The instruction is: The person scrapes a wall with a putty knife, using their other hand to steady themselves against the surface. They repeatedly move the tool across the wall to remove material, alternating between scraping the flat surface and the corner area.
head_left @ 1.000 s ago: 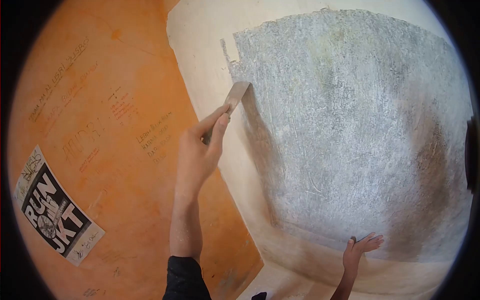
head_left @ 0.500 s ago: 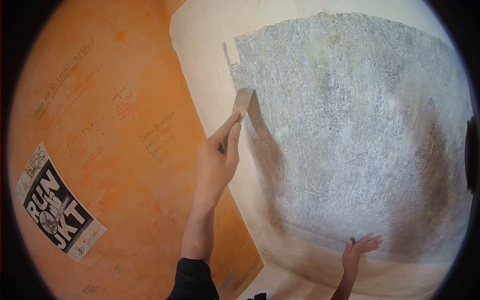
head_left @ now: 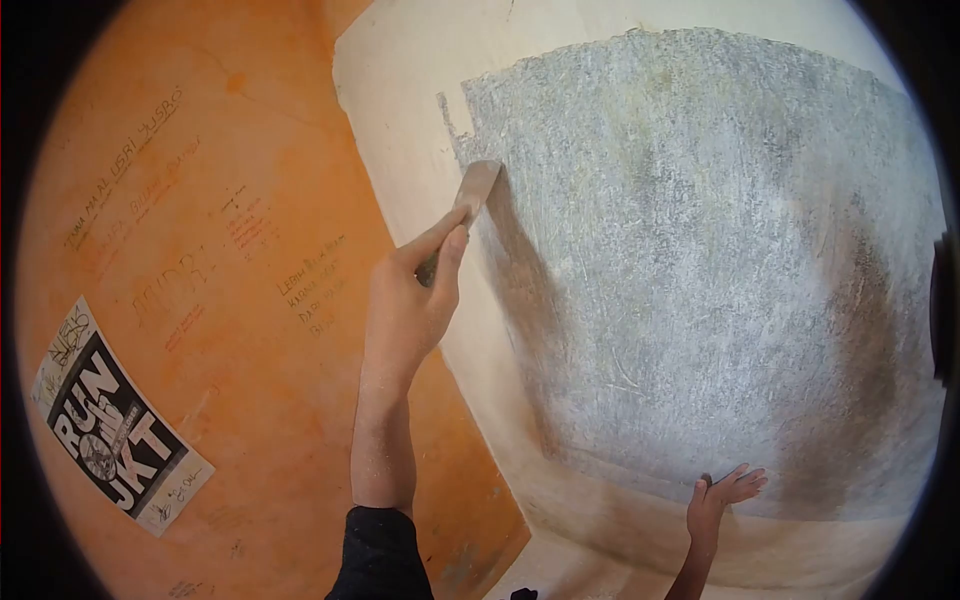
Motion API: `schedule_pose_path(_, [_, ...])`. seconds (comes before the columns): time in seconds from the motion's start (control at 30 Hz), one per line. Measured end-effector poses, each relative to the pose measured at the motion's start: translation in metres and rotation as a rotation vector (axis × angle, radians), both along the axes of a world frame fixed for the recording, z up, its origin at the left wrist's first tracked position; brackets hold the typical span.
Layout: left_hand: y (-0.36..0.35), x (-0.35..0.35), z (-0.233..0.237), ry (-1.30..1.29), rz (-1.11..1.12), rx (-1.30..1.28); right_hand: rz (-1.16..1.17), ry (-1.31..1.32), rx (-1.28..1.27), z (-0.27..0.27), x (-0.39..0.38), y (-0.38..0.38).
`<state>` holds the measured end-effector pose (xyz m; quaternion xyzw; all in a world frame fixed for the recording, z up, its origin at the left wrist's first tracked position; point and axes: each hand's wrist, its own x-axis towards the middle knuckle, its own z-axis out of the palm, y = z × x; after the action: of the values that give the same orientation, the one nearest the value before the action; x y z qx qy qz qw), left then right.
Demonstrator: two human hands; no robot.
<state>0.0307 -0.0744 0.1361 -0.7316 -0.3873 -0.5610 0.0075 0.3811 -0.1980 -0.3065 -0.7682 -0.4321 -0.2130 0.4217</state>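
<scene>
My left hand (head_left: 412, 300) is wrapped around the handle of a scraper (head_left: 479, 183), the index finger stretched along its blade. The wide metal blade points up and touches the wall where the rough grey patch (head_left: 660, 270) meets a strip of cream paint (head_left: 400, 150). Most of the handle is hidden in the fist. Low on the right, my right hand (head_left: 727, 490) lies against the bottom of the grey patch with fingers stretched out. A small dark spot shows by its thumb, too small to make out.
On the left stands an orange wall (head_left: 240, 400) with handwriting and a black-and-white "RUN JKT" poster (head_left: 115, 425). The two walls meet at a corner just left of the scraper. Dark shadows fall on the grey patch.
My left hand and the scraper have moved slightly left and up along the edge of the grey patch. My right hand stays almost in place.
</scene>
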Motion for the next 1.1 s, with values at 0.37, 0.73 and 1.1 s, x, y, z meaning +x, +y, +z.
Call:
schedule_pose_path(0.37, [0.004,0.003,0.003,-0.025,-0.063,-0.025,-0.003,0.029,-0.017,0.002,0.001,-0.002])
schedule_pose_path(0.73, [0.038,0.020,-0.018,-0.165,0.004,0.322,0.018,-0.022,-0.051,0.012,0.002,-0.010])
schedule_pose_path(1.1, [0.003,0.073,-0.244,-0.418,-0.276,-0.044,0.286,-0.138,0.301,0.123,-0.135,0.004])
